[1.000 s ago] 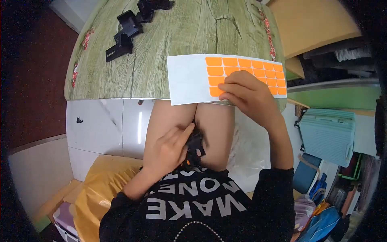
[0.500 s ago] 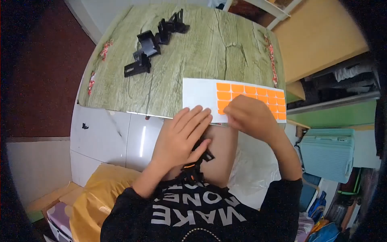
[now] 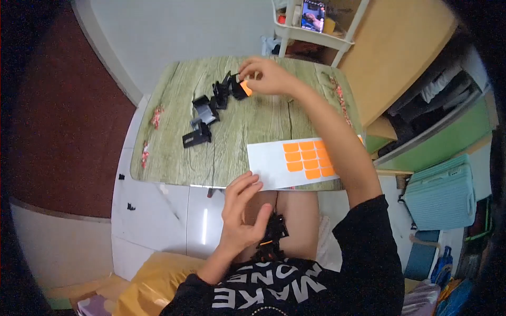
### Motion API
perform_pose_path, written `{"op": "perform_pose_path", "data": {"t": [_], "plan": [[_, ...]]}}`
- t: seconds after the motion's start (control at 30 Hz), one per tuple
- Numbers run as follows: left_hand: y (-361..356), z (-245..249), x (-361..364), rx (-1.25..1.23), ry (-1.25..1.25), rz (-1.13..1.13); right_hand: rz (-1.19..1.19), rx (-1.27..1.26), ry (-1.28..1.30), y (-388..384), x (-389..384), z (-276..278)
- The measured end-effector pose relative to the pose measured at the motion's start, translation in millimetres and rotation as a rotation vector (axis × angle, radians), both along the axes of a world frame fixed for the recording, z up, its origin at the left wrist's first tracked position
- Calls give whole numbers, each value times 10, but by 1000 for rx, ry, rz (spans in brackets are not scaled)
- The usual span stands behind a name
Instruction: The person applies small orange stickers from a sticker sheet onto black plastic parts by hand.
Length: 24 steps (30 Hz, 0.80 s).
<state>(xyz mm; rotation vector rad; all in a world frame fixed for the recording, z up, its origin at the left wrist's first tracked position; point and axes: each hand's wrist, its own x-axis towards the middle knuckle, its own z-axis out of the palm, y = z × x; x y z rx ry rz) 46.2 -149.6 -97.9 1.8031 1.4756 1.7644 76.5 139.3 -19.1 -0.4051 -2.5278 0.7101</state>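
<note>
My right hand (image 3: 268, 77) reaches to the far side of the table and pinches an orange sticker (image 3: 245, 88) against or just over a black plastic part (image 3: 238, 90). More black parts (image 3: 204, 111) stand in a slanting row toward the near left. A white sheet (image 3: 263, 160) with rows of orange stickers (image 3: 308, 154) lies at the table's near edge, partly hidden by my right forearm. Its bottom row has a gap at the left. My left hand (image 3: 242, 210) is open, its fingertips at the sheet's lower left corner.
The wood-patterned table (image 3: 163, 121) has floral patches. Behind it stands a white shelf (image 3: 316, 37) with a lit phone (image 3: 313, 16). Black parts (image 3: 274, 231) rest on my lap. A yellow bag (image 3: 153, 279) is at the lower left, a mint suitcase (image 3: 443, 195) at the right.
My right hand has moved from the sheet to the far black part with an orange sticker. The sheet's bottom-left sticker is gone. The view has tilted up, and my left hand stays near the sheet.
</note>
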Motion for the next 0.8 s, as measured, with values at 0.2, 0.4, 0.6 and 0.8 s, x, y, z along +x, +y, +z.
{"op": "perform_pose_path", "data": {"t": [0.2,0.4,0.6,0.8], "plan": [[198,285,-75,-191,-897,-283,135,-196,334,-834,847,289],[270,408,-63,-361,-1190,-773,116,-261,353,-1696,1260,464],[30,424,91,-325,-1433,-971,29,-334,446,-2038,1395,353],[-75,428,189,-396,-1467,-1100,69,-217,540,-2127,1480,320]]}}
